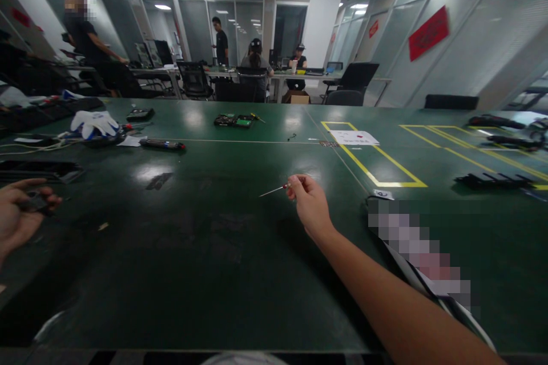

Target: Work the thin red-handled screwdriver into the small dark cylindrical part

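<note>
My right hand (309,202) is closed around the small handle of a screwdriver (272,191). Its thin metal shaft points left above the green table, with a bit of red where the shaft meets the handle; my fingers cover most of the handle. At the left edge of the view, my left hand (17,219) is turned palm up and holds a small dark grey block-like part (35,203) between thumb and fingers. Part of that hand lies outside the picture. Just beyond it rests a black tray-like piece (40,170).
White-and-blue gloves (94,125) and a dark pen-shaped tool (162,145) lie at the back left. Green circuit boards (233,120) sit farther back. Yellow tape (398,184) marks the right side, near black parts (496,181). Several people are beyond the table (192,296).
</note>
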`<action>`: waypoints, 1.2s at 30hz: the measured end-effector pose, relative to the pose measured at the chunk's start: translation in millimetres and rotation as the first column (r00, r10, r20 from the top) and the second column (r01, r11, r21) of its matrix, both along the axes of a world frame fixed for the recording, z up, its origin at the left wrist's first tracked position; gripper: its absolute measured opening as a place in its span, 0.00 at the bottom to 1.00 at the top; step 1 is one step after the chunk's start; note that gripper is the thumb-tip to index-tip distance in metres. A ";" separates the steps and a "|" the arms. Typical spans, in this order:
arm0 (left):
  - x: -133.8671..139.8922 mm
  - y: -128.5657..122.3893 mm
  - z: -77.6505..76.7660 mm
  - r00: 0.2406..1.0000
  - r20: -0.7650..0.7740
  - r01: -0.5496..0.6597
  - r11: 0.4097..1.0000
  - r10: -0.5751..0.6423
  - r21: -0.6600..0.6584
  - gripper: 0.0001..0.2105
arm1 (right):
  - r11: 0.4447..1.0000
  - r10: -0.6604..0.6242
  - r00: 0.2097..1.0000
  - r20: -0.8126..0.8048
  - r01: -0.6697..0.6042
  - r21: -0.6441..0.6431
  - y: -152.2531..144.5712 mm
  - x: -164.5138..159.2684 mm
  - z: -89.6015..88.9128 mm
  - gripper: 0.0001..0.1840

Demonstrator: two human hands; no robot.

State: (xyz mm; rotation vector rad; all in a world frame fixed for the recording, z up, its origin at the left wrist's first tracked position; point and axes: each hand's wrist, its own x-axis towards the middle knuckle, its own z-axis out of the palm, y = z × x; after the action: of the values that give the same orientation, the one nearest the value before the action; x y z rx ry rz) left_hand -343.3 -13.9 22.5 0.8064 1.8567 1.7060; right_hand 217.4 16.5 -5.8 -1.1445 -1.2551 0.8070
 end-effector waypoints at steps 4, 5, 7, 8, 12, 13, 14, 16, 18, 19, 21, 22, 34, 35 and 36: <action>18.9 -5.2 3.0 0.998 0.038 0.060 0.993 -0.057 -0.101 0.11 | 1.000 0.005 1.000 0.026 -0.005 0.002 -0.8 -1.6 1.8 0.17; 24.4 -4.2 4.4 0.999 0.007 0.035 0.989 -0.034 -0.142 0.10 | 1.000 0.009 0.999 0.033 -0.009 0.004 -1.1 -2.1 2.4 0.17; 36.0 0.6 6.9 0.999 -0.037 0.012 0.985 -0.019 -0.174 0.09 | 1.000 0.015 0.999 0.044 -0.016 0.012 -1.8 -3.1 3.7 0.17; 42.5 4.1 7.9 0.999 -0.038 0.030 0.986 -0.037 -0.167 0.09 | 1.000 0.016 0.999 0.045 -0.017 0.015 -2.3 -3.6 4.3 0.17; 79.0 20.6 12.3 0.972 0.008 0.235 0.972 -0.235 -0.026 0.04 | 1.000 0.017 0.999 0.029 -0.018 0.010 -5.0 -4.7 6.7 0.16; 92.3 24.6 14.3 0.959 0.015 0.282 0.959 -0.282 -0.003 0.04 | 1.000 0.021 1.000 0.023 -0.021 0.011 -5.7 -4.8 7.3 0.16; 107.3 28.1 16.8 0.944 0.011 0.330 0.944 -0.330 0.011 0.05 | 1.000 0.027 0.999 0.020 -0.027 0.013 -6.4 -4.7 7.8 0.17; 141.4 34.0 23.1 0.896 -0.047 0.442 0.897 -0.441 -0.003 0.08 | 0.999 0.039 0.999 0.018 -0.039 0.016 -7.9 -4.5 8.9 0.17; 178.3 37.6 29.2 0.831 -0.177 0.514 0.850 -0.527 -0.120 0.14 | 0.999 0.051 0.999 0.019 -0.051 0.015 -9.5 -4.3 10.2 0.17; 196.9 38.6 31.4 0.796 -0.258 0.510 0.836 -0.547 -0.202 0.16 | 0.998 0.055 0.998 0.017 -0.056 0.013 -10.3 -4.2 10.9 0.18; 233.1 38.7 32.6 0.724 -0.357 0.510 0.807 -0.590 -0.300 0.19 | 0.998 0.062 0.998 0.008 -0.063 0.014 -11.6 -4.1 12.0 0.18; 250.4 37.9 31.2 0.677 -0.381 0.542 0.777 -0.630 -0.321 0.19 | 0.998 0.066 0.998 0.001 -0.066 0.016 -12.0 -4.1 12.5 0.19; 337.9 16.3 -31.9 0.352 -0.445 0.880 0.453 -0.824 -0.142 0.16 | 0.997 0.070 0.985 -0.158 -0.061 0.057 -10.2 -3.3 9.3 0.18; 337.1 16.5 -34.5 0.354 -0.444 0.882 0.452 -0.823 -0.135 0.16 | 0.996 0.077 0.984 -0.160 -0.068 0.062 -10.6 -3.8 9.3 0.17; 336.4 17.1 -36.6 0.365 -0.444 0.879 0.460 -0.818 -0.125 0.16 | 0.995 0.083 0.985 -0.153 -0.073 0.068 -11.2 -4.4 9.5 0.17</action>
State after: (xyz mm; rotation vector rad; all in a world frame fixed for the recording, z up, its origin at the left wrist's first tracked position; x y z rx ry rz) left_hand -6.9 3.3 -14.1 1.9499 1.0936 0.9493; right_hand 213.0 5.3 3.7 -0.9682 -1.1921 0.8927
